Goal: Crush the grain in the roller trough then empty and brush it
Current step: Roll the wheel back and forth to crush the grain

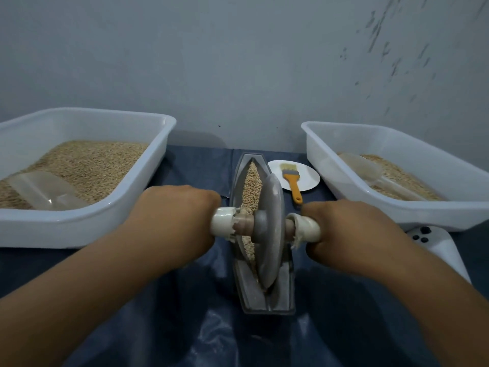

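Note:
A grey boat-shaped metal trough (247, 295) lies lengthwise on the blue cloth in the middle, with pale grain (252, 181) along its groove. A grey roller wheel (270, 231) stands upright in the groove, near its middle. My left hand (177, 221) grips the white-wrapped left axle handle (222, 225). My right hand (346, 229) grips the right axle handle (308, 229). An orange-handled brush (292, 182) lies on a white plate (309, 178) behind the trough, to its right.
A white tub (87, 229) on the left holds whole grain and a clear scoop (42, 190). Another white tub (397, 210) on the right holds grain and a clear scoop (370, 172). A white controller (434, 239) lies near my right wrist. A grey wall stands behind.

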The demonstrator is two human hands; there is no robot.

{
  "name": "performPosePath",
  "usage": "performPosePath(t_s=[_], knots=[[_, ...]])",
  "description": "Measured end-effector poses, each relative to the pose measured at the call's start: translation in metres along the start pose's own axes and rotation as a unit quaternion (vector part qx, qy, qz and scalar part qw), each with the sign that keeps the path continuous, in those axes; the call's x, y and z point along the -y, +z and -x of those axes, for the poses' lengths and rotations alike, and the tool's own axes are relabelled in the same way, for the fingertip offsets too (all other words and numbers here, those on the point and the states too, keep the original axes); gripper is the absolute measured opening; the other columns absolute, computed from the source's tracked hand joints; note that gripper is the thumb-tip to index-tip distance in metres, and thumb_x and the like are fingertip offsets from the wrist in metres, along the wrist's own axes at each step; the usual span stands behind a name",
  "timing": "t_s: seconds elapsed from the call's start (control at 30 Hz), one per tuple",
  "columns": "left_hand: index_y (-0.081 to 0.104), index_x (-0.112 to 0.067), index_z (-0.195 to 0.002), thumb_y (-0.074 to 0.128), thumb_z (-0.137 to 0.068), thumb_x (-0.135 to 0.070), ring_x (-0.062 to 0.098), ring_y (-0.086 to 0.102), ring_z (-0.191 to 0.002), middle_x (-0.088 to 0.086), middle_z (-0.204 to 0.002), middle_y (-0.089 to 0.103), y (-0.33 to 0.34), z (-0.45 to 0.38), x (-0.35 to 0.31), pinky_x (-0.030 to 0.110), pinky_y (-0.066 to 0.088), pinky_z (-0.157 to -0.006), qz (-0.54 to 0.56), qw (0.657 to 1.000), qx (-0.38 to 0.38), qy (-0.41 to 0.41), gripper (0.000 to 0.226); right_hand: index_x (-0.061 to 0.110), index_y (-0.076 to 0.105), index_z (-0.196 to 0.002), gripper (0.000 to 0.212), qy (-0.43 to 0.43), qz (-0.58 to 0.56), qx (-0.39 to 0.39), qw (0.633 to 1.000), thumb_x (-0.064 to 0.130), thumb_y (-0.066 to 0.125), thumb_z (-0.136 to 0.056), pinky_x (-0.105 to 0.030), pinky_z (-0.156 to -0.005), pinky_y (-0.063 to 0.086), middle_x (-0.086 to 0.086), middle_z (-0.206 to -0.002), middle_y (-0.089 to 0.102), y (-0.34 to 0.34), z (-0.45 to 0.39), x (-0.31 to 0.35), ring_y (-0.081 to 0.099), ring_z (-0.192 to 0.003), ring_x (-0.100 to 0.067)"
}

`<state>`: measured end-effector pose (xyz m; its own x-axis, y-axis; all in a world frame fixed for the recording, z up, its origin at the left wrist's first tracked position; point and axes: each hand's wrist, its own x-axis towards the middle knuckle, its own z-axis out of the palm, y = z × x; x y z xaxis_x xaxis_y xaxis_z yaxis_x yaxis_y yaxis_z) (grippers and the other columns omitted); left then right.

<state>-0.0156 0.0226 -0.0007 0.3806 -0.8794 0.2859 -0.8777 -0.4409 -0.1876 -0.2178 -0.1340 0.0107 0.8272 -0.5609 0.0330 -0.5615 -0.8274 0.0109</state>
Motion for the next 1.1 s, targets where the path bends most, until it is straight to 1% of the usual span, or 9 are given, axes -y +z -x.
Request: performPosePath(t_s=[0.17,0.3,0.47,0.57,0.67,0.8,0.93,1.0,1.1], knots=[[0.038,-0.031,-0.070,0.060,-0.078,-0.034,0.008,0.047,-0.057,-0.009,-0.062,0.047,0.025,-0.023,0.000,0.026,0.040,-0.055,0.031,0.999,-0.020,-0.020,0.024,0.033,0.048,-0.078,0.016,0.038,0.014,-0.054,0.998,0.031,0.062,-0.072,-0.027,-0.054,0.036,0.010,-0.072,0.054,0.021,-0.041,-0.004,0.051,-0.066,-0.014],[0.039,-0.027,-0.077,0.063,-0.080,-0.029,0.018,0.047,-0.064,-0.008,-0.068,0.044,0.044,-0.074,0.005,0.031,0.037,-0.061,0.003,0.997,-0.074,-0.006,0.024,0.033,0.058,-0.101,0.025,0.076,0.007,-0.087,0.993,0.029,0.059,-0.076,-0.030,-0.064,0.042,0.007,-0.084,0.060,0.036,-0.103,-0.018,0.055,-0.078,-0.022],[0.044,-0.025,-0.080,0.061,-0.080,-0.025,0.021,0.044,-0.064,-0.005,-0.069,0.043,0.052,-0.115,0.008,0.032,0.035,-0.063,-0.004,0.995,-0.093,-0.033,0.017,0.025,0.053,-0.089,0.015,0.054,0.039,-0.229,0.971,0.035,0.063,-0.083,-0.031,-0.061,0.036,0.001,-0.080,0.064,0.048,-0.138,-0.028,0.062,-0.074,-0.026],[0.040,-0.026,-0.079,0.063,-0.079,-0.026,0.020,0.043,-0.063,-0.006,-0.068,0.042,0.059,-0.111,0.009,0.033,0.034,-0.063,-0.010,0.993,-0.111,-0.030,0.023,0.023,0.055,-0.087,0.016,0.044,0.060,-0.264,0.962,0.033,0.064,-0.079,-0.031,-0.059,0.035,-0.001,-0.079,0.065,0.053,-0.137,-0.028,0.061,-0.071,-0.028],[0.039,-0.027,-0.080,0.064,-0.079,-0.027,0.019,0.042,-0.064,-0.006,-0.070,0.043,0.057,-0.103,0.008,0.033,0.034,-0.064,-0.013,0.994,-0.108,-0.023,0.025,0.024,0.059,-0.088,0.014,0.049,0.048,-0.251,0.965,0.034,0.061,-0.078,-0.031,-0.061,0.035,0.001,-0.080,0.065,0.053,-0.126,-0.025,0.061,-0.076,-0.027],[0.039,-0.028,-0.082,0.064,-0.081,-0.032,0.018,0.047,-0.068,-0.007,-0.073,0.046,0.043,-0.081,0.003,0.033,0.040,-0.066,-0.002,0.998,-0.069,-0.008,0.025,0.029,0.060,-0.107,0.027,0.068,0.016,-0.153,0.986,0.028,0.059,-0.080,-0.031,-0.067,0.044,0.002,-0.090,0.067,0.045,-0.099,-0.018,0.063,-0.085,-0.027],[0.039,-0.031,-0.077,0.061,-0.080,-0.034,0.013,0.051,-0.064,-0.009,-0.067,0.046,0.027,-0.041,0.001,0.030,0.046,-0.063,0.029,0.999,-0.016,0.006,0.022,0.031,0.049,-0.082,0.012,0.034,0.011,-0.073,0.997,0.028,0.060,-0.077,-0.028,-0.055,0.035,0.008,-0.075,0.056,0.028,-0.052,-0.011,0.057,-0.074,-0.020],[0.040,-0.033,-0.074,0.061,-0.077,-0.035,0.008,0.050,-0.062,-0.010,-0.066,0.049,0.017,-0.022,0.003,0.028,0.046,-0.061,0.039,0.999,0.020,0.004,0.022,0.031,0.040,-0.072,0.020,0.015,0.021,-0.056,0.998,0.028,0.060,-0.074,-0.027,-0.049,0.032,0.009,-0.070,0.054,0.018,-0.028,-0.006,0.053,-0.066,-0.014],[0.037,-0.035,-0.070,0.062,-0.074,-0.040,0.000,0.042,-0.056,-0.012,-0.064,0.048,0.006,-0.003,0.004,0.023,0.032,-0.050,0.033,0.998,0.050,0.005,0.026,0.034,0.039,-0.070,0.023,0.003,0.028,-0.038,0.999,0.029,0.061,-0.072,-0.026,-0.049,0.032,0.010,-0.069,0.054,0.006,-0.007,-0.002,0.052,-0.065,-0.008]])
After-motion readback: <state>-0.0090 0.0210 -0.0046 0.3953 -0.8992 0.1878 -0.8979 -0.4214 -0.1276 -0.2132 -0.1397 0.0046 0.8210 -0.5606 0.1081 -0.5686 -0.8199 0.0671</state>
